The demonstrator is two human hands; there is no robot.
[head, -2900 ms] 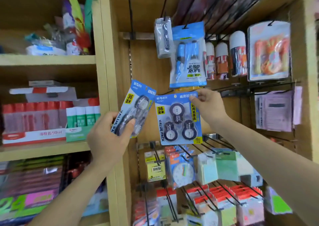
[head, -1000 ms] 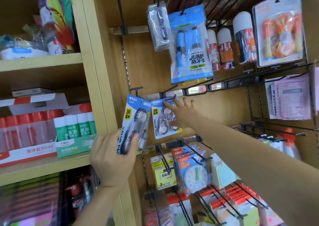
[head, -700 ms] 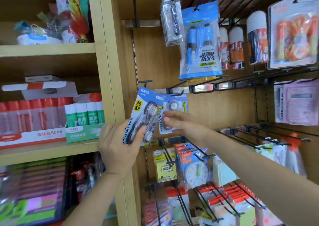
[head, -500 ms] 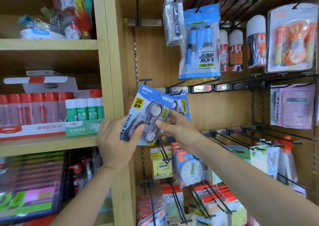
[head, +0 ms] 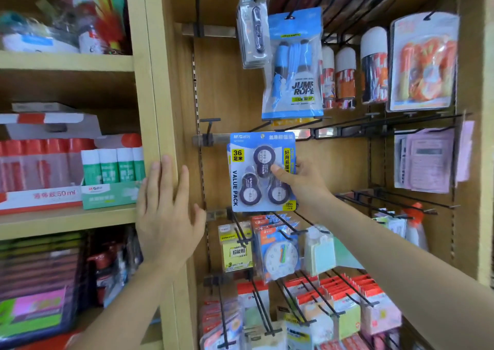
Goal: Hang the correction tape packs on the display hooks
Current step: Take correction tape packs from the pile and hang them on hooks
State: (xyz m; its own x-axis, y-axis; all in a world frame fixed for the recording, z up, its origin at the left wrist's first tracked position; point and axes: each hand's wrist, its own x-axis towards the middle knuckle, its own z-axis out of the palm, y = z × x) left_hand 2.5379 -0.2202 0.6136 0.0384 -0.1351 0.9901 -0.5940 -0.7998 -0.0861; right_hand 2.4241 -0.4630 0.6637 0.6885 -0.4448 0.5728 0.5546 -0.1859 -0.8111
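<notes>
your right hand (head: 302,182) holds the correction tape pack (head: 263,171) by its right edge, thumb curled over the front of the blister and the other fingers hidden behind the card. the pack hangs upright against the wooden back panel (head: 219,87), its top edge level with the metal rail (head: 199,138), below the jump rope pack (head: 292,66) and above the yellow sticky note pack (head: 235,250). the hang hole is not visible, so you cannot tell whether the pack sits on a hook. the pack is a flat blue card with rounded corners and a glossy face. a clear moulded plastic blister on it covers three dark, rounded tape dispensers, one on top and two below. a yellow patch at the upper left reads "36", white letters down the left side read "value pack", and a yellow strip with dark print runs down the right side. your left hand (head: 168,208) is empty, its fingers straight and slightly spread, lying flat on the pale wooden upright (head: 149,82) that divides the shelves from the hook bay. thin black wire hooks (head: 347,129) jut out from the rail to the right of the pack. on the shelf to your left stand green-and-white glue sticks (head: 115,165) in a green card tray, beside a red and white box (head: 40,197) of red-capped bottles. a bagged toy clock (head: 278,256) hangs under the pack.
</notes>
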